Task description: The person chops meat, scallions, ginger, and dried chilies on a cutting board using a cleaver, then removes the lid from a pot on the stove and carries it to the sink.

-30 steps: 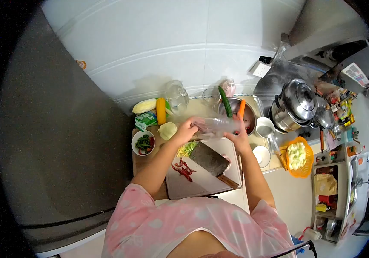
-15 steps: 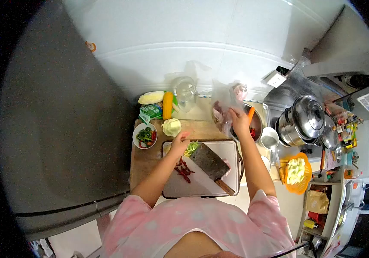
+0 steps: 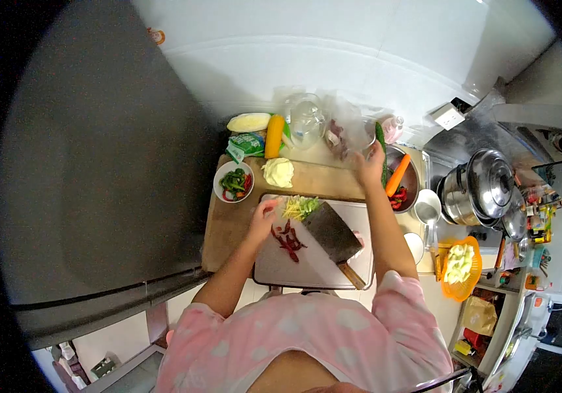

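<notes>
My right hand (image 3: pixel 370 165) is at the right side of a clear plastic bag (image 3: pixel 346 131) with dark reddish pieces inside. Its fingers look closed on the bag, though the grip is partly hidden. A cucumber (image 3: pixel 383 171) lies right beside those fingers, along the rim of a metal bowl (image 3: pixel 413 171) that also has a carrot (image 3: pixel 397 171) in it. My left hand (image 3: pixel 264 215), holding nothing and with fingers loosely curled apart, hovers over the left edge of the white cutting board (image 3: pixel 314 272). Near it are dried red chilies (image 3: pixel 289 242), chopped green and yellow pieces (image 3: pixel 300 207) and a cleaver (image 3: pixel 333 232).
A white bowl of peppers (image 3: pixel 234 182), a pale cabbage-like vegetable (image 3: pixel 278 172), a yellow squash (image 3: pixel 274 136) and a glass jug (image 3: pixel 307 124) stand at the back left. To the right are a white pan (image 3: pixel 427 206), a steel pot (image 3: pixel 458 193) and an orange basket (image 3: pixel 462 288).
The view has shifted. My right hand and the plastic bag have moved left, and the cucumber now shows beside the bowl. My left hand has drawn back toward the board's left edge.
</notes>
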A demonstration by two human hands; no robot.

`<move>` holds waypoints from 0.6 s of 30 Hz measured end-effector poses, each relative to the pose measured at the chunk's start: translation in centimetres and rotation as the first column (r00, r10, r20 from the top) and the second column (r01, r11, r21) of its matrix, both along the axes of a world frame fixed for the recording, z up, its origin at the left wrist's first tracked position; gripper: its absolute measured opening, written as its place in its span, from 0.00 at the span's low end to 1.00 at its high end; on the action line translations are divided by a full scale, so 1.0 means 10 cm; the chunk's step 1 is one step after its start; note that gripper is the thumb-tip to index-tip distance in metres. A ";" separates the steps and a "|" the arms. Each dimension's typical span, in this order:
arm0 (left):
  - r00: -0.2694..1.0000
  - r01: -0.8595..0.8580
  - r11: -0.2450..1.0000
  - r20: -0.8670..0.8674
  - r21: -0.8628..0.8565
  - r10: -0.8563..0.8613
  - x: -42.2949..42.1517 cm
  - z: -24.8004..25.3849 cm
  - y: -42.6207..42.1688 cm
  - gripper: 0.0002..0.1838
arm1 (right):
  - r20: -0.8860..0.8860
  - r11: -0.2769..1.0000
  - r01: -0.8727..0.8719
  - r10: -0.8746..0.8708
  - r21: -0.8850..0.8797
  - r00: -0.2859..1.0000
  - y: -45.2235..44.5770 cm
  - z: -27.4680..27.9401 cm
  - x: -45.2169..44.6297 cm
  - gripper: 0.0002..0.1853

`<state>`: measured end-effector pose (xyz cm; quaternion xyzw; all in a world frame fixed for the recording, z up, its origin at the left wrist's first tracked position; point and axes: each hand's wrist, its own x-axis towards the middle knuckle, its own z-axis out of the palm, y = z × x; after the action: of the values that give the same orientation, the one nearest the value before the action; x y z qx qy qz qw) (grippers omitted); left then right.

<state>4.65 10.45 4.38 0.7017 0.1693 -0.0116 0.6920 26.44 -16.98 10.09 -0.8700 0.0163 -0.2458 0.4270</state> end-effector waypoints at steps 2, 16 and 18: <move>1.000 -0.010 1.000 0.008 0.018 0.009 -0.08 0.09 0.03 0.18 | -0.051 0.986 -0.167 0.168 0.028 0.984 -0.25 -0.05 -0.29 0.30; 0.678 0.460 0.383 -0.038 0.801 -0.734 -0.59 0.47 -0.06 0.41 | -0.617 0.724 -0.524 0.174 -0.448 0.767 -0.67 -0.18 -3.15 0.31; 0.596 0.429 0.260 -0.055 0.865 -0.801 -0.59 0.49 -0.13 0.42 | -0.557 0.693 -0.477 0.130 -0.541 0.820 -0.61 -0.24 -3.18 0.30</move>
<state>-1.21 9.18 9.23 0.9252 -0.2864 -0.0661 0.2398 -5.34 -23.06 7.65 -0.9851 -0.1160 0.0635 0.1100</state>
